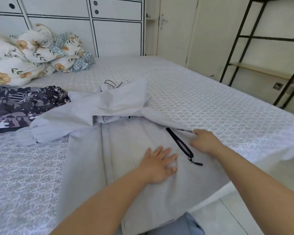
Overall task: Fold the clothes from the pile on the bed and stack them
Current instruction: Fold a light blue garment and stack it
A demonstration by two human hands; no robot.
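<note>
A pale grey jacket (126, 146) lies spread front-up on the bed (210, 102), hood and sleeves bunched at its far end. A black pocket zipper (180, 143) runs slantwise on its right side. My left hand (158, 165) presses flat on the jacket's middle, fingers straight and spread. My right hand (205, 141) grips the jacket's right edge just beyond the zipper, fingers curled on the cloth. A dark patterned garment (22, 104) lies to the left, partly under a jacket sleeve.
A floral quilt (29, 53) is heaped at the far left of the bed, in front of white cabinets (109, 22). A black metal shelf frame (255, 48) stands at the right, beside the bed's edge. Floor shows at the lower right.
</note>
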